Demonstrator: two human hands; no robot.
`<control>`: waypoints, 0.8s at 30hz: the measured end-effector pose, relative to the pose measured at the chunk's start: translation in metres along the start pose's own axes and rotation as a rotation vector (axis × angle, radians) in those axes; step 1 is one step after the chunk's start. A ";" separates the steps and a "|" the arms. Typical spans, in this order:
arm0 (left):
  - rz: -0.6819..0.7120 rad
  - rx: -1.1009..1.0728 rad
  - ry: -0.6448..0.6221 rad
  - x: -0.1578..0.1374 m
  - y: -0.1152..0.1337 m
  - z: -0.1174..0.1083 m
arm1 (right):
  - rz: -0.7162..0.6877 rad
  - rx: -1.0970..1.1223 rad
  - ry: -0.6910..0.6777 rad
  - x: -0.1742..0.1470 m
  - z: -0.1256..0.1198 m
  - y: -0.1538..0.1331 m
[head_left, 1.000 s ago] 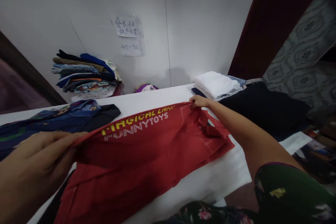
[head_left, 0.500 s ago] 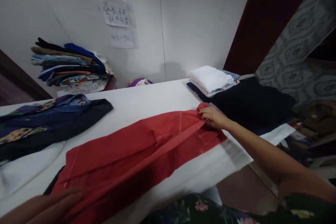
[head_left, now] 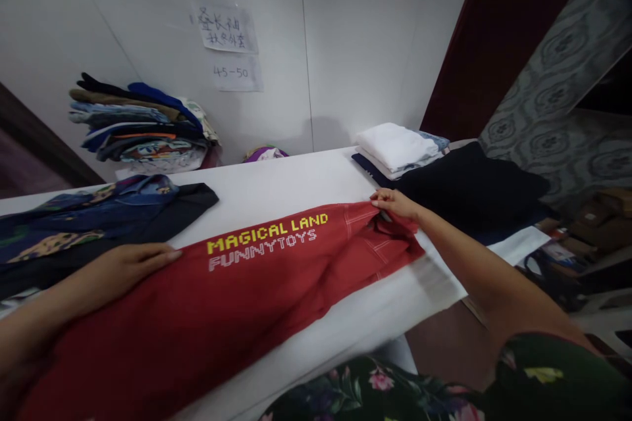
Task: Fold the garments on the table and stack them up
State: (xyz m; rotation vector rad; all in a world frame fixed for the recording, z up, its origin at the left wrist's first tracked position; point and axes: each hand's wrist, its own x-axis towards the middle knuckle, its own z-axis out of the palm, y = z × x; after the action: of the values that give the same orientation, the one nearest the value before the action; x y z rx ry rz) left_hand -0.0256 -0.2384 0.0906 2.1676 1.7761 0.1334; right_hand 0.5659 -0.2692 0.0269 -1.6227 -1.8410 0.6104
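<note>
Red garment (head_left: 237, 302), stretched between our two hands, lay slantwise over the white table (head_left: 291, 181), from the lower left corner of our view up to the middle right. Furthest left, at the back, a stack of folded clothes (head_left: 143, 125) stood before the grey wall (head_left: 365, 46); whether it rested on the table or just behind it we could not tell. Nearer us, a blue patterned garment (head_left: 118, 210) sat crumpled on top of a dark garment (head_left: 197, 200). Our left hand (head_left: 131, 266) came next, gripping the red cloth's upper edge, with some of its fingers hidden. To the right of its fingertips ran printed lettering (head_left: 266, 234), yellow MAGICAL LAND over pale outlined FUNNYTOYS (both lines clear to us). Above, on the wall, we saw two handwritten paper sheets (head_left: 228, 33), the lower one marked 45-50, and right of them a purple and white bundle (head_left: 266, 153) peeking over the table's back edge. Our right hand (head_left: 395, 204) pinched the garment's upper right corner, next to white-stitched seams and bunched folds. Just behind that hand sat folded white clothing (head_left: 397, 145), and beside it a broad black cloth (head_left: 474, 191) spread towards the table's right end. A dark red upright (head_left: 459, 39) rose behind these. At the lower right showed our green floral sleeve (head_left: 548, 378), and at the far right, brown boxes (head_left: 600, 220) below patterned wallpaper (head_left: 553, 105).
</note>
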 end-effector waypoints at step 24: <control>0.095 0.320 0.013 0.060 0.027 0.068 | 0.334 -0.396 0.060 0.052 0.019 0.046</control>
State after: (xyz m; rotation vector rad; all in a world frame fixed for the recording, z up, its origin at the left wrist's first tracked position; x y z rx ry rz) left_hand 0.0313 -0.1980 0.0265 2.4767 1.8042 -0.1234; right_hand 0.5818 -0.2099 -0.0116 -2.2115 -1.7365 0.3384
